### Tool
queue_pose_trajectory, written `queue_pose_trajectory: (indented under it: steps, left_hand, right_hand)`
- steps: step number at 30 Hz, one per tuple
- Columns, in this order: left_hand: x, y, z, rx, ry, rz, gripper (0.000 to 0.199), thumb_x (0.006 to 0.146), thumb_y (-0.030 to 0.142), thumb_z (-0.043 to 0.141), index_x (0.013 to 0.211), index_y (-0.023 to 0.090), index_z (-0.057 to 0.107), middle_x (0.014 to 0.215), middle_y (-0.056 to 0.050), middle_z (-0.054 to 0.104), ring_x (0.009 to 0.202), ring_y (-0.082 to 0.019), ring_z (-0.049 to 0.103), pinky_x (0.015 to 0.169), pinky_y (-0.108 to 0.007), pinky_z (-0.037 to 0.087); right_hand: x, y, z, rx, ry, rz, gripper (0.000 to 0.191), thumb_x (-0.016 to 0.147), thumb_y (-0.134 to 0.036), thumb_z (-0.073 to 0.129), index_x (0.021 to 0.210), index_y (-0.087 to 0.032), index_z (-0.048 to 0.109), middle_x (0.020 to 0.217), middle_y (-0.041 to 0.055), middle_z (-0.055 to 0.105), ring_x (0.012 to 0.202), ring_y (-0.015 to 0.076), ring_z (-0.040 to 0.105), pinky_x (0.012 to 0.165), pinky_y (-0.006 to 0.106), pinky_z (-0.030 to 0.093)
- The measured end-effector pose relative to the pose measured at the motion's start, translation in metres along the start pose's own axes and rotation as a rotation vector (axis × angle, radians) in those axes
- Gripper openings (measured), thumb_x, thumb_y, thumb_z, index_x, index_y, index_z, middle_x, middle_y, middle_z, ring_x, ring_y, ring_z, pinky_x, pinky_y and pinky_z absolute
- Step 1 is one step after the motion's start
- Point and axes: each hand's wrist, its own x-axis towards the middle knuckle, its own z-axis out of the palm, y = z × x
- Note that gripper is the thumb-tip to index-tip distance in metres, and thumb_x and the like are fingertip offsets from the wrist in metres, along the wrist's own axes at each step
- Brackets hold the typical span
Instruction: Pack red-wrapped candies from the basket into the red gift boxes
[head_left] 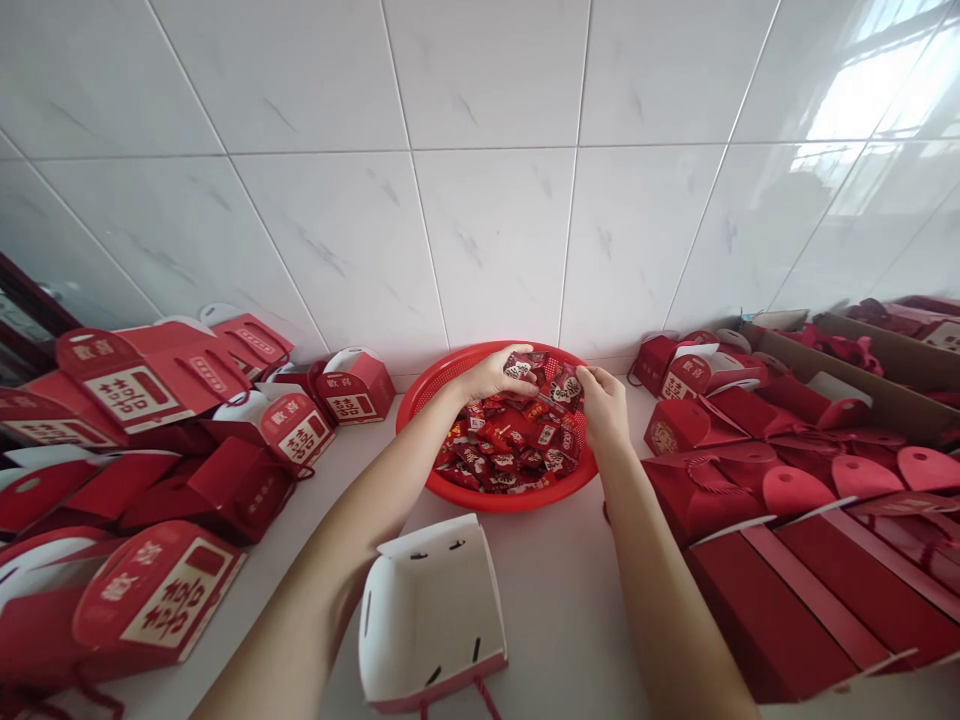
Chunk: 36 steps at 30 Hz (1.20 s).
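Note:
A round red plastic basket [517, 500] full of wrapped red candies [502, 440] stands against the tiled wall. Over its back left part, my left hand [499, 375] is closed on a dark red candy packet with white print [517, 369]. My right hand [602, 400], at the basket's right rim, pinches another dark red packet [566, 388] between thumb and fingers. In front of the basket lies an open box [427, 610], white inside and red outside, with a red cord at its near edge; nothing lies in it.
Red gift boxes [180, 600] are crowded and stacked on the left. More red boxes [780, 590] fill the right side, with cardboard cartons [892, 390] behind them. A white tiled wall [495, 230] rises behind the basket.

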Motion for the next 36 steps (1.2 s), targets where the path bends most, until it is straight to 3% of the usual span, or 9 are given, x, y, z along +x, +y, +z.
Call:
queue_pose_trajectory:
  steps: [9,14,16,21,23,26,30,36]
  left_hand:
    - [0.004,-0.008,-0.003,0.050,-0.008,-0.005,0.083,0.078,0.028,0.078,0.150,0.016,0.038,0.122,-0.009,0.068,0.111,-0.022,0.060,0.102,-0.036,0.043]
    - [0.008,-0.013,-0.004,0.111,-0.096,-0.005,0.078,0.064,0.018,0.081,0.138,0.017,0.055,0.130,-0.009,0.067,0.124,-0.027,0.056,0.105,-0.035,0.042]
    - [0.009,-0.013,0.002,0.128,-0.179,-0.020,0.068,0.057,0.014,0.079,0.124,0.020,0.067,0.119,-0.005,0.072,0.118,-0.027,0.061,0.101,-0.033,0.046]
    - [0.007,-0.002,0.026,0.215,-0.555,-0.011,0.047,0.055,0.013,0.072,0.098,0.030,0.078,0.101,0.005,0.077,0.104,-0.025,0.068,0.088,-0.028,0.053]
    - [0.007,0.001,0.029,0.335,-0.527,-0.063,0.045,0.056,0.015,0.072,0.098,0.030,0.078,0.098,0.005,0.077,0.098,-0.025,0.070,0.081,-0.027,0.054]
    - [0.008,-0.002,0.021,0.476,-0.395,-0.166,0.038,0.057,0.020,0.071,0.095,0.023,0.077,0.090,-0.001,0.077,0.087,-0.027,0.070,0.071,-0.029,0.053]
    - [0.010,-0.014,0.008,0.544,-0.321,-0.242,0.034,0.059,0.024,0.071,0.092,0.018,0.075,0.090,-0.006,0.076,0.085,-0.028,0.070,0.068,-0.030,0.051]
    - [0.009,-0.011,0.010,0.480,-0.366,-0.137,0.042,0.063,0.016,0.066,0.103,0.022,0.077,0.105,-0.002,0.076,0.096,-0.023,0.068,0.077,-0.024,0.050]
  right_hand:
    - [0.002,0.002,-0.001,0.006,0.026,-0.030,0.022,0.068,-0.041,0.063,0.064,-0.020,0.059,0.059,-0.0020,0.057,0.059,0.0134,0.049,0.055,0.025,0.041]
    - [0.002,0.002,-0.002,-0.004,0.030,-0.041,0.022,0.069,-0.040,0.064,0.063,-0.021,0.057,0.055,-0.0041,0.050,0.057,0.0129,0.045,0.054,0.025,0.038]
    - [0.003,0.002,-0.002,-0.005,0.029,-0.037,0.021,0.070,-0.039,0.063,0.062,-0.021,0.057,0.054,-0.0047,0.049,0.055,0.0124,0.044,0.053,0.026,0.037]
    - [0.002,0.001,-0.002,-0.003,0.029,-0.023,0.020,0.071,-0.036,0.065,0.061,-0.020,0.057,0.053,-0.0045,0.050,0.053,0.0121,0.043,0.053,0.026,0.038]
    - [0.002,0.000,-0.002,0.002,0.028,-0.016,0.021,0.070,-0.037,0.065,0.061,-0.020,0.057,0.053,-0.0037,0.052,0.054,0.0126,0.045,0.053,0.026,0.038]
    - [0.001,-0.001,-0.001,0.014,0.025,-0.001,0.021,0.070,-0.039,0.065,0.062,-0.020,0.057,0.054,-0.0028,0.055,0.054,0.0130,0.047,0.053,0.026,0.040]
    - [0.000,-0.002,0.000,0.033,0.027,0.008,0.018,0.069,-0.036,0.063,0.063,-0.020,0.058,0.055,-0.0031,0.056,0.055,0.0127,0.048,0.054,0.025,0.041]
    - [-0.001,-0.004,0.001,0.058,0.031,0.027,0.016,0.070,-0.033,0.062,0.062,-0.020,0.057,0.054,-0.0041,0.054,0.053,0.0123,0.047,0.053,0.026,0.040]
